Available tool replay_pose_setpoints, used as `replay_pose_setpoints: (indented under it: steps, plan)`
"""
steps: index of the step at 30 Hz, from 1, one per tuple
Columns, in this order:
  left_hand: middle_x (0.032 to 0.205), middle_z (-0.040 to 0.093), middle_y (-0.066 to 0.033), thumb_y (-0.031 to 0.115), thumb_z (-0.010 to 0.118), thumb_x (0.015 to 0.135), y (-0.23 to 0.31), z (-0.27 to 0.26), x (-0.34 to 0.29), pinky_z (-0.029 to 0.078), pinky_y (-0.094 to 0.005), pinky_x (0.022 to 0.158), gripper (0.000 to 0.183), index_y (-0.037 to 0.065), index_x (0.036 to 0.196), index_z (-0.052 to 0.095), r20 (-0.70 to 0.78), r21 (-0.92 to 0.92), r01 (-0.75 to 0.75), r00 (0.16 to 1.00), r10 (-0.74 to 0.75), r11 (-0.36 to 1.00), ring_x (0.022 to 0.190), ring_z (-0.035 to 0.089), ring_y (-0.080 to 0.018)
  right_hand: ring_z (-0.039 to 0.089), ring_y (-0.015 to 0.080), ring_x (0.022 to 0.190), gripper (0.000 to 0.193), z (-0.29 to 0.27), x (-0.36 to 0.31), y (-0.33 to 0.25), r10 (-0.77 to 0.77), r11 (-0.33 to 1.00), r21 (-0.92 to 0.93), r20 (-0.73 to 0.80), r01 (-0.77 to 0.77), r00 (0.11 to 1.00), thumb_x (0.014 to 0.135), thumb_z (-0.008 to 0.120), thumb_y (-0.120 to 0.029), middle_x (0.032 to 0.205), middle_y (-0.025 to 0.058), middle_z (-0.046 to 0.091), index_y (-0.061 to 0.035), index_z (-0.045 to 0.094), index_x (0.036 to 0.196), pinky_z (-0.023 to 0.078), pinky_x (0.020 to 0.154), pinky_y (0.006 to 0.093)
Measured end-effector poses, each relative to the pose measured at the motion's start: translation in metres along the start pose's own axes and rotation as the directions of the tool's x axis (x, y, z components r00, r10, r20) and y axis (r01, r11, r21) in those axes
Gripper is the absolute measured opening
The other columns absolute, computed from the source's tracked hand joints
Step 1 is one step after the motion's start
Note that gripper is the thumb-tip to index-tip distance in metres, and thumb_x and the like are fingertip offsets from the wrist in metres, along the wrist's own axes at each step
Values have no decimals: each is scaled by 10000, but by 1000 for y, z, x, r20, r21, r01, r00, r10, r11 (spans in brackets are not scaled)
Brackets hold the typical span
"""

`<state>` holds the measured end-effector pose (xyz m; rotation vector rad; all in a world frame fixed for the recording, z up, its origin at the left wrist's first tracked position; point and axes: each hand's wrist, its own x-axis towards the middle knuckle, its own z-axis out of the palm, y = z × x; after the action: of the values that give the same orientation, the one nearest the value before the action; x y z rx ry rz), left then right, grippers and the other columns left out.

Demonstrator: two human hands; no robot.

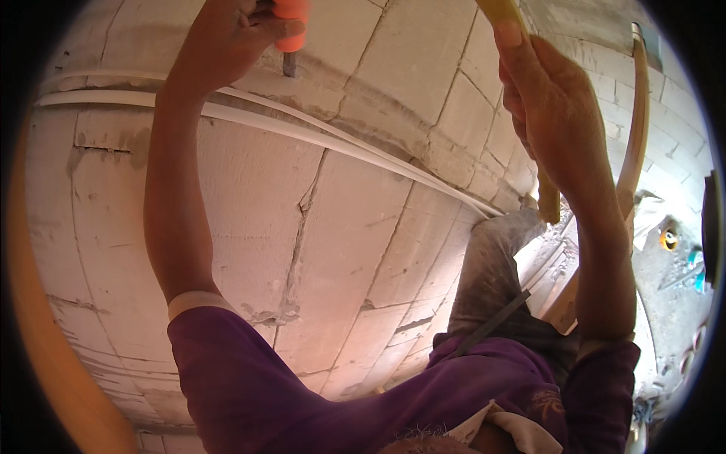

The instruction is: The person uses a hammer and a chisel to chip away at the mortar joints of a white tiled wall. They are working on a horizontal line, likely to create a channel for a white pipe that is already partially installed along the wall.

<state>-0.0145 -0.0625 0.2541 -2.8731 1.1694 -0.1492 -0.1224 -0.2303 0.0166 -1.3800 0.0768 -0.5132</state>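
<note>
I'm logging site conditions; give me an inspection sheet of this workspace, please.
Surface: pale block wall, cracks along joints.
Job's things: orange-gripped tool with dark shank; wooden handle, upper end out of frame.
Clutter: orange round item and blue-green items on the floor at right.
Hands: left hand closed on the tool; right hand closed around the handle.
Cables: two white lines across the wall; cables or pipes, cannot tell.
Surroundings: wooden pole at right.

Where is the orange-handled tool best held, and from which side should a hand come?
Probably by its thick orange grip, from the left, as the left hand holds it: the grip is wider than the dark shaft, which projects below and is better left free.
</note>
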Motion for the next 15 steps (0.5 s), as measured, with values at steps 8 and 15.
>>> replay_pose_setpoints:
  steps: [8, 15]
  plan:
    - [815, 721, -75, -23, 657, 846, -5, 7, -3, 553, -321, 747, 96, -13, 942, 667, 8, -38, 46, 999, -46, 998, 768, 684, -151, 428, 71, 494, 451, 44, 20, -41, -70, 984, 165, -7, 71, 997, 1080, 528, -420, 601, -24, 469, -59, 572, 813, 360, 447, 284]
    - [1069, 741, -82, 122, 762, 917, -52, 4, -1, 548, -320, 929, 365, -10, 1242, 663, 12, 47, -93, 996, 93, 995, 1023, 694, -145, 468, 97, 551, 414, 30, 16, -64, -154, 967, 190, -101, 171, 983, 1057, 556, -391, 627, -1, 500, -50, 598, 826, 399, 506, 322]
